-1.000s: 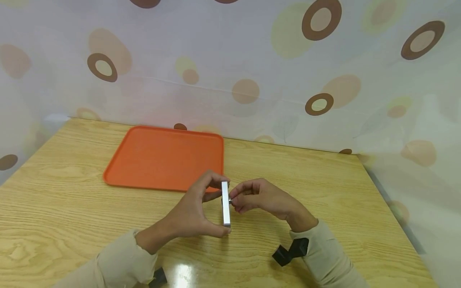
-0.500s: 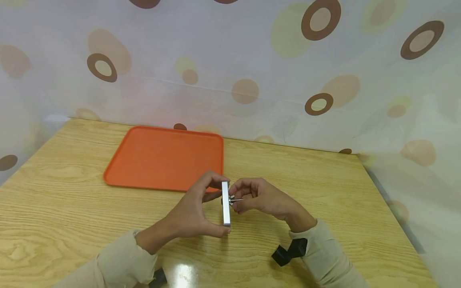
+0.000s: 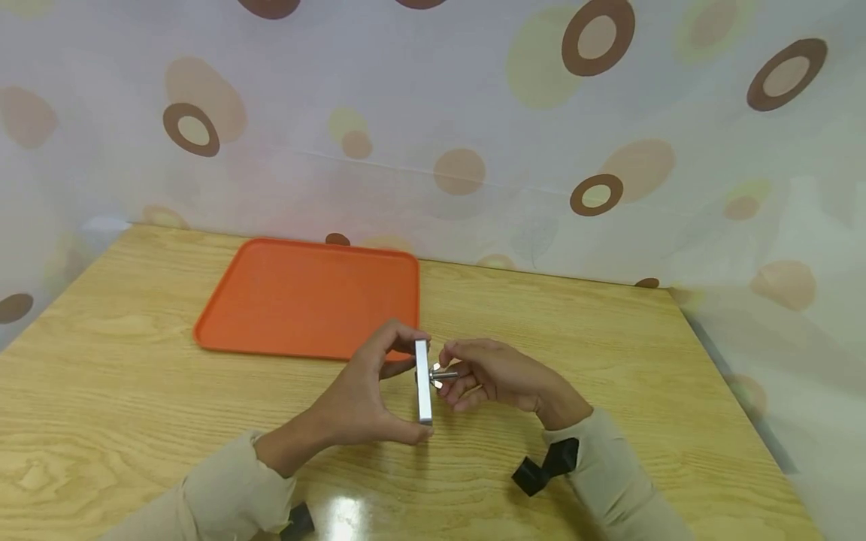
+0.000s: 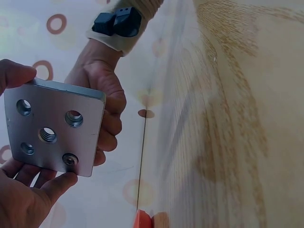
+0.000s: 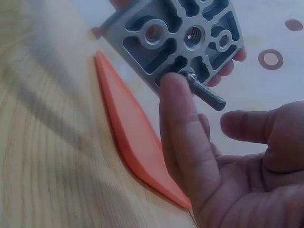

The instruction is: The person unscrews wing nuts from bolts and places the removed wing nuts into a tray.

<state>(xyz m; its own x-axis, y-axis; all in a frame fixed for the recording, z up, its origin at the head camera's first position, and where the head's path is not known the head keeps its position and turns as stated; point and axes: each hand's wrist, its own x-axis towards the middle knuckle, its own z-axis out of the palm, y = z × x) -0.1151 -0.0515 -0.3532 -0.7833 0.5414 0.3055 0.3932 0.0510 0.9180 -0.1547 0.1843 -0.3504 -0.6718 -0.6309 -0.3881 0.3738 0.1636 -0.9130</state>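
Observation:
My left hand [image 3: 358,391] holds a square metal plate [image 4: 57,123] upright, gripping its edges between thumb and fingers. The plate's smooth face has several round holes, and a bolt's round head [image 4: 70,160] sits in one corner hole. Ribs and hollows mark the other face [image 5: 154,33], from which the threaded bolt [image 5: 209,95] sticks out. A small winged nut [image 3: 436,376] sits on the bolt close to the plate. Beside it is my right hand [image 3: 517,376], thumb and fingers spread apart. One fingertip [image 5: 175,88] is at the nut, partly hiding it; whether it touches cannot be told.
An orange tray [image 3: 318,297] lies on the wooden table [image 3: 575,323] behind my left hand. A patterned curtain [image 3: 433,113] hangs along the table's far edge. Black devices [image 3: 544,466] are strapped to both sleeves.
My right fingers, earlier bunched around the nut and bolt, have parted and turned, so more of the bolt and nut shows. My left hand and the plate stay nearly still.

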